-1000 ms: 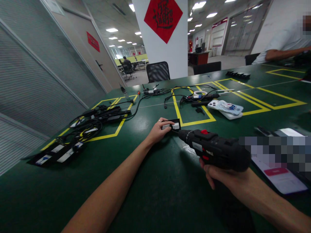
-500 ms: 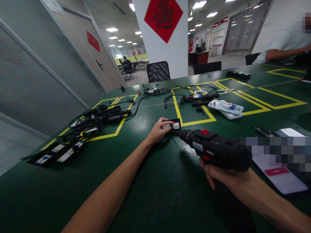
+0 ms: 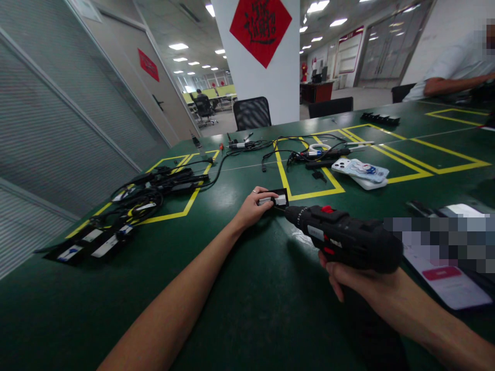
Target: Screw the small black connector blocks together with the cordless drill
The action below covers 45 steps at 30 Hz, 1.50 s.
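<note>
My right hand [image 3: 348, 278] is wrapped round the handle of a black cordless drill [image 3: 344, 237] with red details. The drill lies level and its thin bit points left. Its tip reaches the near side of a small black piece with a white label [image 3: 281, 198] on the green table [image 3: 247, 288]. Across that piece lie the fingers of my left hand [image 3: 253, 207], holding it against the table; a ring shows on one finger. My left palm and fingers hide much of the piece, and the exact spot where the bit touches cannot be made out.
Black cables and adapters [image 3: 166, 180] lie in a heap at the left, near flat labelled black pieces [image 3: 93, 242]. Further back are a phone in a patterned case [image 3: 361, 170] and more cables. A lit phone [image 3: 441, 278] lies at right. Another person's arm [image 3: 456, 86] rests far right.
Hardly anything differs. Both hands, the drill and the labelled piece keep their places, with only a very slight shift of the view.
</note>
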Each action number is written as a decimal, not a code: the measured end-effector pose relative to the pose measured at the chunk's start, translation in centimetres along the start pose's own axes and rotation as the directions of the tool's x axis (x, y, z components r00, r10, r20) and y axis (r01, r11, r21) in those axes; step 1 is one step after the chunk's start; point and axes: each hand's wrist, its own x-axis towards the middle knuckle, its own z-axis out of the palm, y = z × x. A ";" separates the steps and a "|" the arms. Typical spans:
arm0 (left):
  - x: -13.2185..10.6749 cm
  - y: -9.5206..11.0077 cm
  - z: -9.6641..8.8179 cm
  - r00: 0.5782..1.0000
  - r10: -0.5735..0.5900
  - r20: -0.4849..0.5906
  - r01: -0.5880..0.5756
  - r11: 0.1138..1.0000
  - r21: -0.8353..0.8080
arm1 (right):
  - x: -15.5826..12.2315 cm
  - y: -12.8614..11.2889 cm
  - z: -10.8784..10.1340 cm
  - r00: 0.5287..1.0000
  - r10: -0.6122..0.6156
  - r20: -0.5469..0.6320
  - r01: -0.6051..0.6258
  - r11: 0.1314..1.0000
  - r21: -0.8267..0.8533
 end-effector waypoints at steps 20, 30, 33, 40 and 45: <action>0.0 0.4 -0.1 1.000 -0.012 0.004 0.012 1.000 0.016 | 0.1 0.0 0.0 0.999 -0.044 -0.011 0.044 0.998 -0.052; 0.0 0.2 -0.1 1.000 0.008 0.001 -0.008 1.000 0.016 | 0.1 -0.2 0.0 1.000 -0.021 -0.010 0.020 0.998 -0.054; 0.0 0.2 0.0 1.000 0.000 0.000 0.000 1.000 0.030 | 0.1 -0.1 0.0 1.000 -0.024 -0.018 0.023 0.998 -0.065; -0.1 0.3 -0.1 1.000 0.001 0.001 -0.001 1.000 0.030 | -0.1 0.0 -0.1 0.999 -0.045 -0.009 0.044 0.998 -0.047; -0.1 0.2 -0.1 1.000 0.009 0.000 -0.009 1.000 0.025 | -0.2 -0.3 0.0 1.000 -0.027 0.008 0.028 0.998 -0.056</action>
